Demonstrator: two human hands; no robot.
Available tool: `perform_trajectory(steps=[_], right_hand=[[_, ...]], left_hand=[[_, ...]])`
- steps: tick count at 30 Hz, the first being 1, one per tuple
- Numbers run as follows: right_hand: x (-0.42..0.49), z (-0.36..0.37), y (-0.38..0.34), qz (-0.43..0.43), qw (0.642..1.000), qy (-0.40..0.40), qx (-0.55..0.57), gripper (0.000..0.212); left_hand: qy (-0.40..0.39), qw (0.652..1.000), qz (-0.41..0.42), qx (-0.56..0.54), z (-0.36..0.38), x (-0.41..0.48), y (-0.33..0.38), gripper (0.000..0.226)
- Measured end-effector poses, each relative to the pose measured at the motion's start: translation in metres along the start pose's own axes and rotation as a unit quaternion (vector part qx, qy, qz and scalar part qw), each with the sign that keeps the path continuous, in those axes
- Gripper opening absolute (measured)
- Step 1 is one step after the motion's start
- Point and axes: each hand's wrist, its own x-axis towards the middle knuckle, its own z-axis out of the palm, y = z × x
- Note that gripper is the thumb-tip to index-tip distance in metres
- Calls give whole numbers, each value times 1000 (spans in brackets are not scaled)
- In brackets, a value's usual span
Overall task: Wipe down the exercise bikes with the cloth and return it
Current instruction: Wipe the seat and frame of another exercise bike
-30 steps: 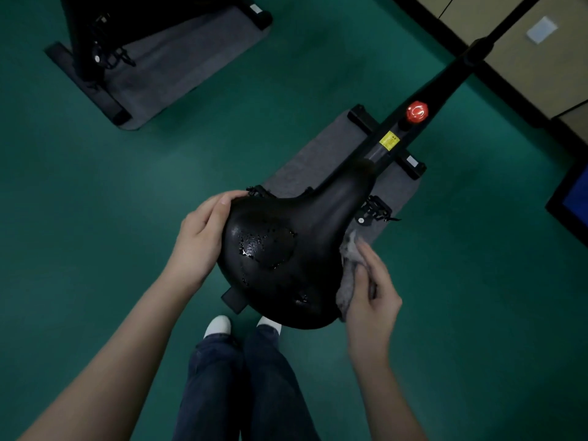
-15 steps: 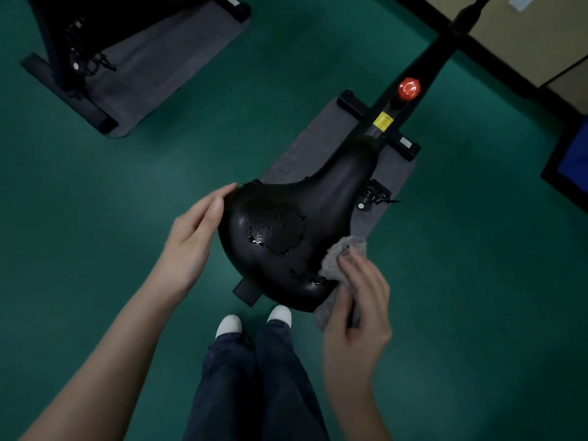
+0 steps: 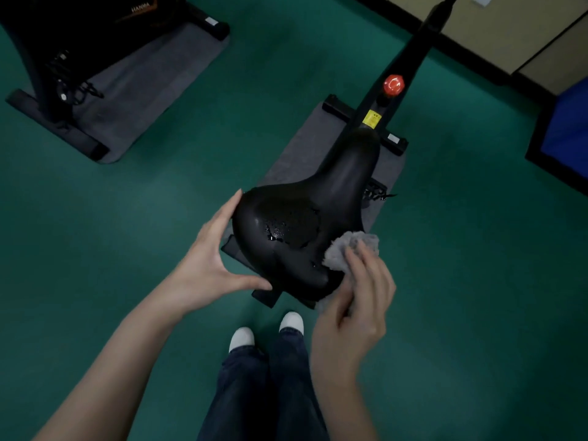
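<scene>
A black bike saddle (image 3: 305, 224) fills the middle of the view, with water droplets on its wide rear part. My left hand (image 3: 210, 265) braces the saddle's left rear edge, thumb and fingers spread around it. My right hand (image 3: 353, 307) presses a crumpled grey cloth (image 3: 350, 246) against the saddle's right rear side. The bike's black frame (image 3: 410, 58) runs up to the right, with a red knob (image 3: 393, 84) and a yellow label (image 3: 371, 119).
The bike stands on a grey mat (image 3: 305, 148) on green floor. A second black exercise bike (image 3: 63, 43) on its own mat (image 3: 143, 78) sits at the upper left. Beige cabinets (image 3: 509, 30) and a blue-faced object (image 3: 566, 132) line the right. My shoes (image 3: 267, 332) are under the saddle.
My right hand has slid the cloth from the saddle's right flank back and down to its rear right. My left hand has opened and spread wider around the left rear edge.
</scene>
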Motion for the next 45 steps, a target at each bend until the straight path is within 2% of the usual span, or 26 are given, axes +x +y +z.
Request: perform_trajectory(steps=[4, 6, 10, 12, 15, 18, 21, 23, 26, 29, 32, 36, 41, 43, 45], right_hand=[[1, 7, -7, -90, 994, -63, -18, 34], [-1, -2, -2, -101, 991, -89, -18, 35], [7, -16, 4, 4, 998, -57, 3, 33], [20, -11, 1, 16, 998, -63, 3, 31], [33, 3, -13, -71, 988, -138, -20, 29], [21, 8, -24, -197, 951, -233, -48, 33], [17, -1, -19, -250, 930, -264, -59, 38], [30, -1, -16, -219, 942, -251, -49, 35], [63, 14, -21, -122, 963, -229, -70, 37], [90, 36, -30, -86, 960, -251, -92, 37], [96, 47, -41, -135, 936, -316, -74, 34], [73, 19, -36, -224, 901, -372, -8, 34], [72, 20, -31, -180, 935, -304, -21, 35], [77, 35, -41, -184, 928, -322, -23, 35], [77, 42, -47, -213, 903, -371, -22, 35]], left_hand=[[25, 999, 25, 7, 3, 2, -5, 122], [36, 999, 32, -2, 4, 3, -5, 118], [41, 999, 32, -11, 5, 2, -3, 117], [41, 999, 31, -18, 5, 1, -1, 117], [44, 998, 26, -26, 5, 1, 0, 118], [45, 998, 18, -30, 6, 1, -3, 121], [46, 998, 14, -32, 7, 1, -5, 122], [50, 998, 12, -32, 8, 0, -5, 122], [57, 998, 8, -38, 10, -2, -6, 119], [65, 996, 6, -53, 13, -6, -7, 118], [70, 995, 2, -70, 15, -7, -8, 117], [62, 994, -12, -85, 15, -7, -8, 122], [56, 993, -10, -101, 15, -6, -7, 124], [57, 993, -12, -100, 15, -5, -7, 123], [57, 994, -17, -96, 15, -4, -8, 121]])
